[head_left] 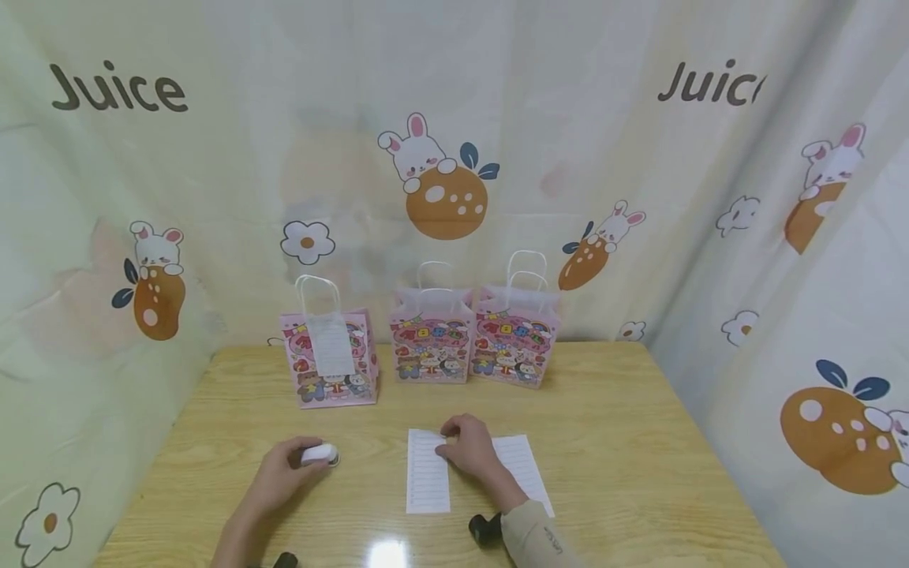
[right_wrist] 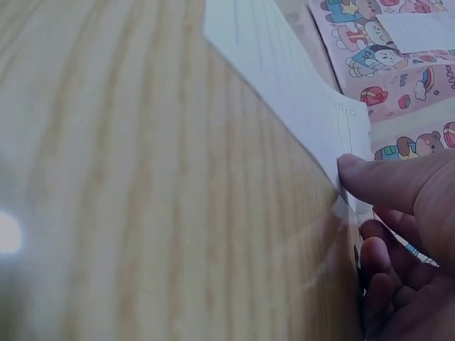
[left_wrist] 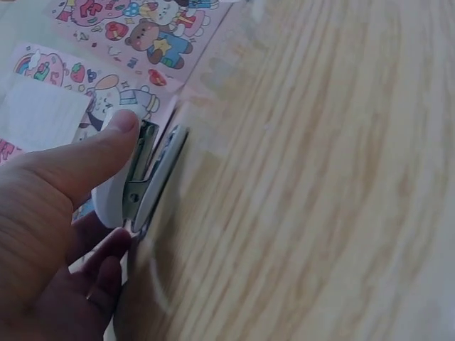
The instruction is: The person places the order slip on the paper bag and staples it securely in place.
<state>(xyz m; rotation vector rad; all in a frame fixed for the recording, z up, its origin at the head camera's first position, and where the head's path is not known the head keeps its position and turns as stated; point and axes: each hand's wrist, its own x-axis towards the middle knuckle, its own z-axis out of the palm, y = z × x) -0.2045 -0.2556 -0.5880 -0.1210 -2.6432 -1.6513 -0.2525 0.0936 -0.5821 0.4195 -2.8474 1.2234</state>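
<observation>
Pale bunny-print curtain (head_left: 529,170), wood-grain table (head_left: 625,450), bright light glare (head_left: 387,554)

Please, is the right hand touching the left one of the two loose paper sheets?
Touching. The right wrist view shows the right hand with its thumb tip on one end of that paper sheet, no gap between them.

Beige sleeve (head_left: 529,535) (right side), small dark lettering (head_left: 552,541), black wrist pieces (head_left: 486,530), probably cameras
</observation>
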